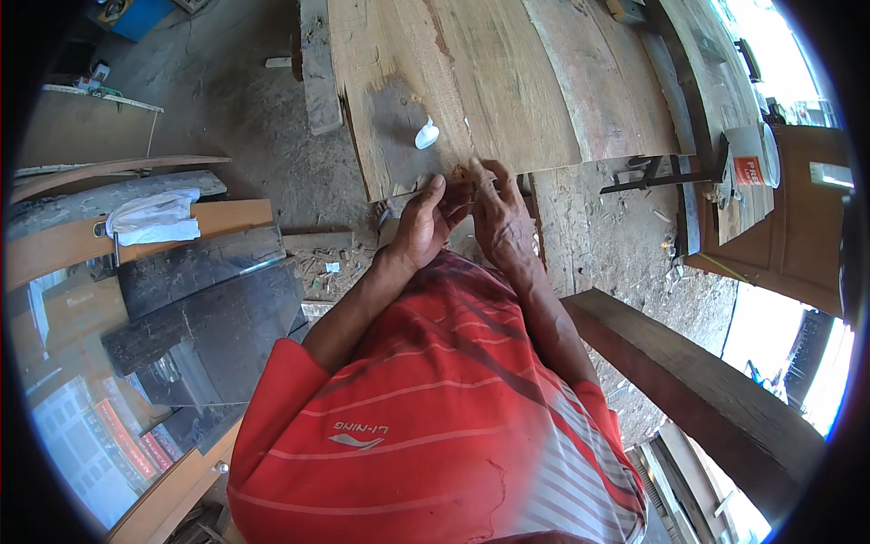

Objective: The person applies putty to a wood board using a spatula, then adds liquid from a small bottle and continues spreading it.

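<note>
Both my hands are close together at the near edge of a wide wooden board point(507, 91). My left hand point(424, 216) has its thumb raised and apart from its fingers, which curve toward the right hand; no object shows in it. My right hand point(503, 219) has bent fingers drawn together over the board's edge; anything between their tips is too small or hidden to make out. Just beyond the hands, a small white bottle with a pointed nozzle point(427, 135) is on a dark grey patch of the board.
A white bucket point(754, 154) with a red label stands at the right. A thick wooden beam point(693, 399) slants across the lower right. On the left, a white cloth point(154, 216) lies over brown wood beside dark panels point(213, 317). Wood scraps point(349, 272) litter the floor.
</note>
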A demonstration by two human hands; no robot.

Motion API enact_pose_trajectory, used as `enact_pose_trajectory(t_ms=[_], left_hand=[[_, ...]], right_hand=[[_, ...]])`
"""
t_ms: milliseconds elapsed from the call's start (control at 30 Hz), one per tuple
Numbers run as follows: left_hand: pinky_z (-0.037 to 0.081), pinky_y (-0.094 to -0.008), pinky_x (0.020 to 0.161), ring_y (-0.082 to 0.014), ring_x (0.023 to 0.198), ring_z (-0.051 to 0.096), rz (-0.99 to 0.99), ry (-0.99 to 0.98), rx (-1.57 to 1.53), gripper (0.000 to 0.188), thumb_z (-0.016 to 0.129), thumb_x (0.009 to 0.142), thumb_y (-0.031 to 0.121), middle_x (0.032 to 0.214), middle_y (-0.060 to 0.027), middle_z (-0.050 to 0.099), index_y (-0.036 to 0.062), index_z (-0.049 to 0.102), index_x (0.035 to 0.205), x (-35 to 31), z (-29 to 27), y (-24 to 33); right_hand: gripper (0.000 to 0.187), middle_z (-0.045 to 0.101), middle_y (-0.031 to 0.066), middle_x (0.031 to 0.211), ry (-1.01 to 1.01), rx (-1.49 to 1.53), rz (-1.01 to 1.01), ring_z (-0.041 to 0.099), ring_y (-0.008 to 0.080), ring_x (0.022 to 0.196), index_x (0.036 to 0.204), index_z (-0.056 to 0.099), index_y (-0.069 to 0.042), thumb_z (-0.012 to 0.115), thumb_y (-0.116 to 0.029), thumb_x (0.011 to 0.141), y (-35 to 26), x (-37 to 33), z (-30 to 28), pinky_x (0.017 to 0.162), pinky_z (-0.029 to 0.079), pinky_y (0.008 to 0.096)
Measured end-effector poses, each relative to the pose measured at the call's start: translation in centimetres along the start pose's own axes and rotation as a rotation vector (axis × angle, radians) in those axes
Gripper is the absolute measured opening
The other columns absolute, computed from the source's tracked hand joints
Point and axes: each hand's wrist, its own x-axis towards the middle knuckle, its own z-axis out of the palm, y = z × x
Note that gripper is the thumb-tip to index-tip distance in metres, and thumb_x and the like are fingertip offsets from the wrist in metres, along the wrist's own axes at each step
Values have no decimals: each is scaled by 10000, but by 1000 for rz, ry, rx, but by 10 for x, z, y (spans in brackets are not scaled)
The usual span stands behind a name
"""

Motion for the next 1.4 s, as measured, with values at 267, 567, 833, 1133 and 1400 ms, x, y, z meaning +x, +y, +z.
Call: enact_pose_trajectory(t_ms=[267,567,833,1133,1400], left_hand=[[470,-367,1011,-167,1125,635,1,-26,-13,405,572,1047,427,1227,-57,697,94,646,1266,0,3,-1],[467,-366,1015,-164,1134,624,-10,-13,-1,414,579,1046,419,1211,-51,687,90,628,1293,1,-3,0],[468,-376,1017,-170,1131,628,3,-1,4,419,582,1045,412,1220,-55,690,78,626,1295,-2,3,4],[456,-384,1024,-180,1146,625,-15,-29,18,424,573,1048,423,1235,-71,687,94,617,1312,0,1,4],[461,-377,1020,-176,1144,625,-12,-46,-46,416,583,1041,431,1241,-53,675,121,616,1317,-1,5,4]], right_hand=[[611,479,178,1414,-57,-34,9,612,380,1124,1438,559,-112,642,-10,842,-5,-1,-2,941,511,479],[621,474,185,1434,-39,31,24,609,385,1158,1446,547,-122,635,10,845,-1,1,-3,942,523,478],[667,452,196,1462,-83,-40,43,587,404,1204,1472,525,-120,594,42,829,-11,0,-5,986,498,483],[672,426,228,1470,-50,-22,47,576,418,1201,1470,521,-111,629,9,818,-1,-10,8,985,500,490],[663,457,224,1429,-54,9,36,582,406,1196,1458,532,-108,632,16,815,-7,2,0,974,507,484]])
